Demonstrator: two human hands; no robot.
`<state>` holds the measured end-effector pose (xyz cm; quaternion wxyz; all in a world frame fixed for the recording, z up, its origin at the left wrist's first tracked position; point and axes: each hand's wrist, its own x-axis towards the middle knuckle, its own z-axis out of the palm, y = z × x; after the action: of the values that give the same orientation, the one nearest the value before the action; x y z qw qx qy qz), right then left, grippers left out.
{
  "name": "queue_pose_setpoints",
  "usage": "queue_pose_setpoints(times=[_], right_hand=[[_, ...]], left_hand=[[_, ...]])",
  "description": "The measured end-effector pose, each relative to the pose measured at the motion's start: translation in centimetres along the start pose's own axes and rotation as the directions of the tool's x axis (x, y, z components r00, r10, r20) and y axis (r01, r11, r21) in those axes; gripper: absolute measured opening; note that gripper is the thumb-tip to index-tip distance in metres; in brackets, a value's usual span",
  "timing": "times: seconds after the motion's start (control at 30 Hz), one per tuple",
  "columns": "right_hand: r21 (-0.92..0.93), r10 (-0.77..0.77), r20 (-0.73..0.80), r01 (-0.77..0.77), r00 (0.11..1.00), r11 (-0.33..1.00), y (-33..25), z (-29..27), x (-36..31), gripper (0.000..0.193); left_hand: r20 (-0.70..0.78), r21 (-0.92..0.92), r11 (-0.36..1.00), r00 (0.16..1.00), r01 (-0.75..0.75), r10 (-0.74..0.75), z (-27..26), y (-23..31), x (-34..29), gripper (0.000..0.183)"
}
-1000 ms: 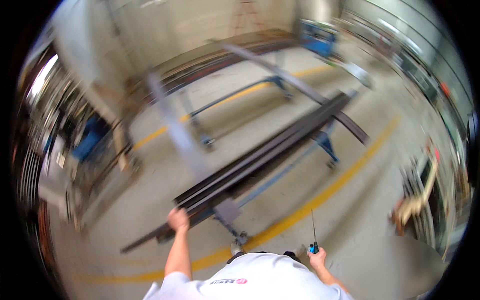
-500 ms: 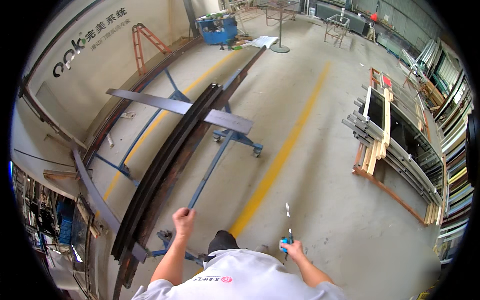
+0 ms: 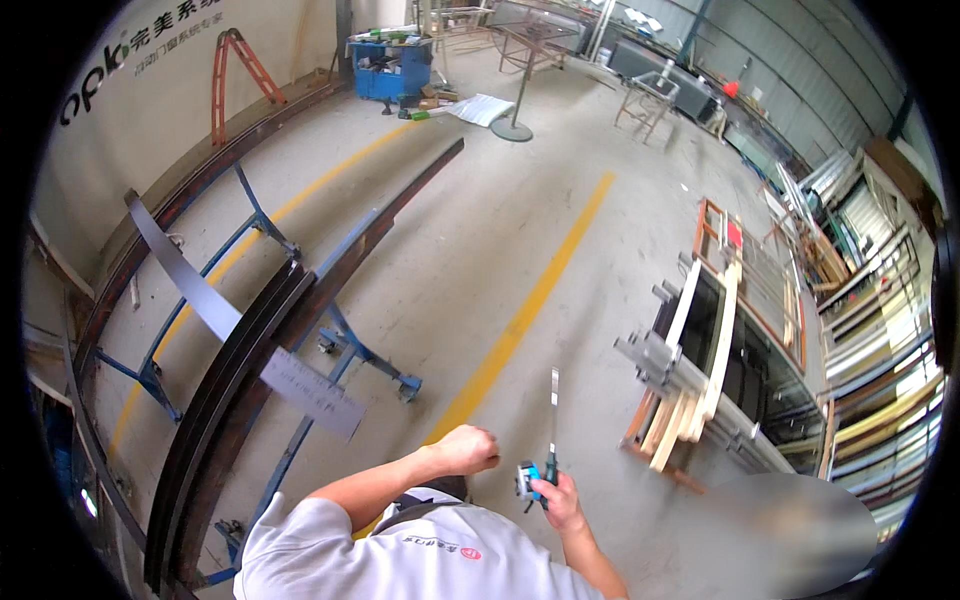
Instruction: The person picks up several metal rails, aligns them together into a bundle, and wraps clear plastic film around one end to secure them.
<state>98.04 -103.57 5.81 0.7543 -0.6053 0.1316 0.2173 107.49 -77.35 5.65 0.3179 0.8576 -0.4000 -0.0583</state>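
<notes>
Drawing in from beside the rack [image 3: 375, 362], the left hand [image 3: 465, 450] is now hanging in front of the shirt [image 3: 420, 545], while the rack and its black bars [image 3: 215, 405] are sliding lower and farther left in view. Its fingers are folding into a loose fist, with nothing showing in it. Fingers of the right hand [image 3: 562, 498] are wrapping around a blue tape measure [image 3: 528, 480] and what is looking like a green-handled screwdriver [image 3: 551, 466], both hanging to the right of the yellow line [image 3: 525, 320], well apart from the rack's right edge. Carrying two tools in one grip seems to be calling for a firm squeeze, with the long shaft pointing forward, away from the belly and the other wrist. Crossing beneath the black bars, a flat grey strip [image 3: 312, 393] is jutting past the rack's right edge, looking easy to bump. Farther right, a stack of frames [image 3: 722, 345] is narrowing the floor [image 3: 620, 240]. Ahead, a round-footed stand [image 3: 512, 131] is standing near a blue box [image 3: 393, 75].
</notes>
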Motion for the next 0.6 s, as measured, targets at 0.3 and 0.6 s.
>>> queue_pose_setpoints(times=[0.3,0.6], right_hand=[[0.179,0.055,-0.293,-0.002,0.955,0.984,-12.0,-12.3,19.7,0.011],[-0.081,0.081,-0.007,-0.081,0.997,0.993,-33.9,-17.3,55.7,0.016]], left_hand=[[-0.419,0.242,0.928,0.831,-0.285,0.365,-32.1,-9.4,28.1,0.012],[-0.459,0.795,0.594,0.52,-0.121,0.72,-58.0,-11.5,46.0,0.02]])
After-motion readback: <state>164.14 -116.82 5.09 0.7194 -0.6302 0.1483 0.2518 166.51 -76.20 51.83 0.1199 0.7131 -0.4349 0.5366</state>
